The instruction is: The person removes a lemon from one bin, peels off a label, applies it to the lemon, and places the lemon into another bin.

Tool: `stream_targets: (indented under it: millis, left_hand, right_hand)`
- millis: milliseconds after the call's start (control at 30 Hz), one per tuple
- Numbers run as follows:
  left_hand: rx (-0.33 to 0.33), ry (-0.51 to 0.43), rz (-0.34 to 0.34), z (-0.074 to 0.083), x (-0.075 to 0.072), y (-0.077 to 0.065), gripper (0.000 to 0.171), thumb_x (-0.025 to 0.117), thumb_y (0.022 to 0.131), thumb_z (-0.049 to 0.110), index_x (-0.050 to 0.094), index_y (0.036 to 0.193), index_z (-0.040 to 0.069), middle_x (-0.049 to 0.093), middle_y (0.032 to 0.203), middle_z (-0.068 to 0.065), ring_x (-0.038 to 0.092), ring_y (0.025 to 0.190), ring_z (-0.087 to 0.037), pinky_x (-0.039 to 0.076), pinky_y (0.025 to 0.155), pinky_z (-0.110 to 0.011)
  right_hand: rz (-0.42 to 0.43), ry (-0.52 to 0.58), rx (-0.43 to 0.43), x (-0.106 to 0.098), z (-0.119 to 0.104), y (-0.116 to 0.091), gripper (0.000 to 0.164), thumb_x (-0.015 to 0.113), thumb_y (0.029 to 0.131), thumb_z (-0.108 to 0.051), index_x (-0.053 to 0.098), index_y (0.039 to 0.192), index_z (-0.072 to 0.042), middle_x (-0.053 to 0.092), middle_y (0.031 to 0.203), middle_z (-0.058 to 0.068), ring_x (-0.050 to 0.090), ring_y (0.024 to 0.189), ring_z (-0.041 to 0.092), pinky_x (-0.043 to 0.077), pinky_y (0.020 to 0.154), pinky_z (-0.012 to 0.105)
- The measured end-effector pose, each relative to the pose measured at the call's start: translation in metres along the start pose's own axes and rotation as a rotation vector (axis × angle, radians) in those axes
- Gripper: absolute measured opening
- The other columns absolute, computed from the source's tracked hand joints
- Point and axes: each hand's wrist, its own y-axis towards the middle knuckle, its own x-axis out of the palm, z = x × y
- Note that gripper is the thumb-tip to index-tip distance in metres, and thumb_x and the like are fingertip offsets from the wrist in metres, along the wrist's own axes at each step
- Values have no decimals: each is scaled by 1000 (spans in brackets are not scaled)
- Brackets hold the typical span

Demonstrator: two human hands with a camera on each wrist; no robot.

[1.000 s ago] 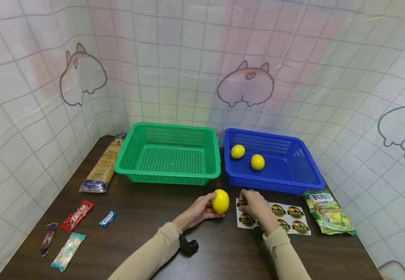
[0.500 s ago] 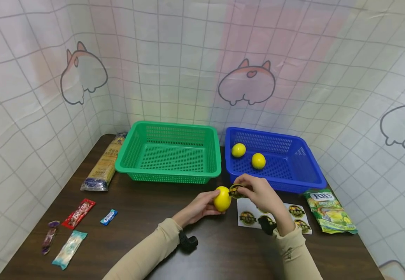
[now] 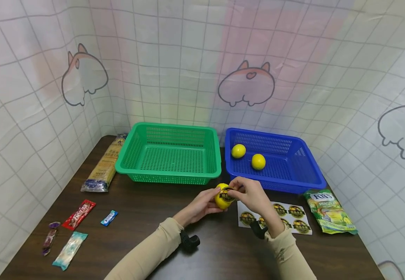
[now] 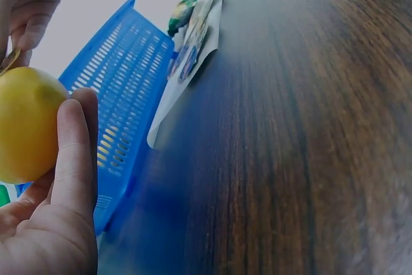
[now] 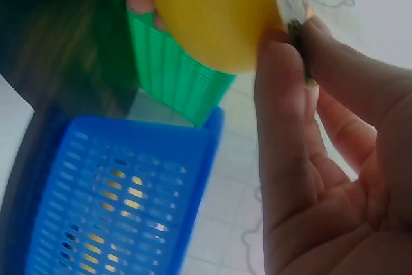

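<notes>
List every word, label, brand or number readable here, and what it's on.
"FOX'S": green bag; the smaller print below is too blurred.
Too small or blurred to read: lettering on the red wrapper, small blue wrapper, yellow pack, sticker sheet, and the sticker pinched by the right hand.
Numbers: none legible.
</notes>
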Motion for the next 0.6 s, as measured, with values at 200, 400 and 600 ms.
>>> stream_targets:
  millis: [200, 400, 600]
  left_hand:
    - [-6, -15, 3, 0, 1, -1, 63, 47, 103, 48, 39, 145, 2, 61, 126, -19, 70, 96, -19, 59, 96, -36]
    - [7, -11, -9, 0, 2, -2, 68, 41, 104, 54, 39, 147, 1, 60, 131, -25, 70, 104, -23, 56, 101, -40]
    - [20, 16, -42, 0, 1, -2, 64, 44, 104, 48, 35, 150, 5, 57, 134, -24, 69, 110, -26, 54, 105, -42]
  right_hand:
    - [96, -36, 61, 6, 1, -1, 18, 80, 84, -25, 70, 93, -13, 69, 83, 3, 66, 71, 10, 55, 62, 19]
    - [132, -29, 117, 12, 5, -3, 22, 81, 83, -29, 70, 93, -13, 69, 81, 2, 64, 69, 9, 53, 62, 20]
    - [128, 48, 166, 18, 12, -3, 26, 80, 84, -29, 68, 99, -11, 68, 84, 6, 64, 71, 11, 54, 62, 20]
